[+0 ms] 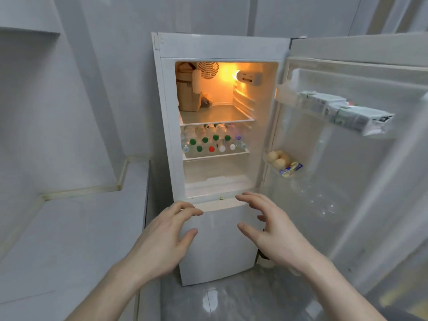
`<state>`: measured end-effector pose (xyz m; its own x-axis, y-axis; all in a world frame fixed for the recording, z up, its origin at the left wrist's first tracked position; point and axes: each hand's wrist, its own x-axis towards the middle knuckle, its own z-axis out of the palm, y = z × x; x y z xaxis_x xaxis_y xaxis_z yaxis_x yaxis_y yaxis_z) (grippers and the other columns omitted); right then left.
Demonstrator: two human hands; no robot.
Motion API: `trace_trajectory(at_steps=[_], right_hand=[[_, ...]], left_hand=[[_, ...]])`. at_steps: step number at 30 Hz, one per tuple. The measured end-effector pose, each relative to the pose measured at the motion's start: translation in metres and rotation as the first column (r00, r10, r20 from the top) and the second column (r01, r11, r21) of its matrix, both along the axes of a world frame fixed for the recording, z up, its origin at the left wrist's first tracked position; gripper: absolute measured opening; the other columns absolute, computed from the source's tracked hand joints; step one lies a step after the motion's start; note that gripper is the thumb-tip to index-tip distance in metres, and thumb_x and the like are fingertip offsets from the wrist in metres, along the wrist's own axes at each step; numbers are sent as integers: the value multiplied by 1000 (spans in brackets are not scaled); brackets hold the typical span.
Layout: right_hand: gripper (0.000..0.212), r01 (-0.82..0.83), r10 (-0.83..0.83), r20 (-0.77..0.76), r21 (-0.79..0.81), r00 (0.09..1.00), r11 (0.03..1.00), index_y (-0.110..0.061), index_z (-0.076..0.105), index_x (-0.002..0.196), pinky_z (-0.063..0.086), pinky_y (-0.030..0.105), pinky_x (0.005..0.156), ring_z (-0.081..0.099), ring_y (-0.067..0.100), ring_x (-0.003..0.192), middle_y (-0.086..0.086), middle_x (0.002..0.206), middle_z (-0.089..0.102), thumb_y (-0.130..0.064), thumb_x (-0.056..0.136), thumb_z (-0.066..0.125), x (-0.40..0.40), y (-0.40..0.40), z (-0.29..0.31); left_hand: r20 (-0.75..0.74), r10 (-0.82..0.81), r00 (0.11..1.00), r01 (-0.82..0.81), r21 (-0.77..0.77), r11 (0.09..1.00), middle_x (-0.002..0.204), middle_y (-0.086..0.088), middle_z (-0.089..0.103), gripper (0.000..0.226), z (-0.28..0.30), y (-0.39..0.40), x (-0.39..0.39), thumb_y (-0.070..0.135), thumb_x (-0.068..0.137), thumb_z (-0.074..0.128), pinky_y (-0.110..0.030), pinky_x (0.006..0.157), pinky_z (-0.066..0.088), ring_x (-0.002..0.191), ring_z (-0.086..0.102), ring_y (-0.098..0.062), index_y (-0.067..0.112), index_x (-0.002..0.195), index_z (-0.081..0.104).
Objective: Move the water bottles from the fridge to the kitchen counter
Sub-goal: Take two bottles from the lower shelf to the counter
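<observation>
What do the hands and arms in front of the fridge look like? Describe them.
Both the left hand and the right hand are bare: no gloves, rings, watch or wristbands show. The forearms are bare too, with no sleeves in view.

No text can be read on the water bottles or cartons.

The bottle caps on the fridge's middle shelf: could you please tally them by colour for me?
Counting only the caps that face the open door; bottles behind may hide more.
Green caps: 5
White caps: 2
Red cap: 1
Pale blue cap: 1
Purple cap: 1, blurred
Total: 10
</observation>
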<state>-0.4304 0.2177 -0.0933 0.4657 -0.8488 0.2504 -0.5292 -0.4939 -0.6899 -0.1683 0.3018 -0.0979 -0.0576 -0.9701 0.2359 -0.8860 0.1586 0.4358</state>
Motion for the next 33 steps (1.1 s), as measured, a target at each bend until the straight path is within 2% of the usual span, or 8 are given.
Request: trace_trajectory(at_steps=[3,6,10,14,17,19,29,33], right_hand=[[55,11,-10,12,-22,1000,1000,-44,54,141,42,33,116,43,-10,137,-29,150,44,-30,92,74,-8,-36,3],[55,18,-18,13,-32,1000,999,-44,53,143,42,33,116,43,-10,136,-30,149,43,-32,93,73,-16,-71,5],[55,23,-23,14,-44,1000,999,-44,52,143,42,32,115,43,-10,134,-32,149,42,-33,93,72,-22,-125,11],[55,17,-16,22,-49,1000,999,-46,52,141,44,32,112,46,-7,132,-34,148,42,-35,91,72,-20,-176,12],[54,11,-10,60,-21,998,1000,-45,53,140,46,33,110,49,-5,128,-33,144,45,-32,91,73,-6,-202,9],[54,-5,5,70,5,998,1000,-45,52,141,47,31,109,50,-5,125,-34,142,44,-32,92,72,5,-219,6],[53,4,-10,75,76,997,997,-44,50,143,44,24,101,51,2,122,-30,138,44,-32,95,70,62,-312,1],[53,19,-29,80,121,996,993,-40,53,143,43,21,95,54,6,122,-26,138,44,-29,95,71,88,-347,-3]], left_hand=[[3,-20,1000,20,-18,1000,139,29,40,35,3,-45,-10,40,102,56,-10,82,35,89,47,21,43,137,53],[-2,-32,999,32,-31,999,137,33,40,34,7,-87,-17,41,102,55,-14,87,39,95,52,8,46,136,52],[10,-11,1000,12,-44,999,139,34,39,33,14,-144,-21,43,103,53,-17,95,41,106,53,5,46,136,51],[0,42,999,-42,-41,998,137,33,41,33,14,-192,-26,42,103,54,-20,95,41,97,55,2,45,135,51],[-19,57,998,-58,-17,998,136,30,43,32,8,-220,-22,40,102,55,-23,99,42,117,52,3,42,134,54],[-29,87,996,-87,-2,996,135,28,44,32,3,-242,-15,38,102,56,-25,101,44,123,50,0,41,133,55],[-96,183,978,-178,52,983,141,16,47,32,-12,-345,35,33,100,60,-26,103,44,125,52,-9,37,132,57],[-218,205,954,-188,94,978,138,11,48,35,-19,-385,53,30,99,63,-24,97,45,118,55,-11,31,134,57]])
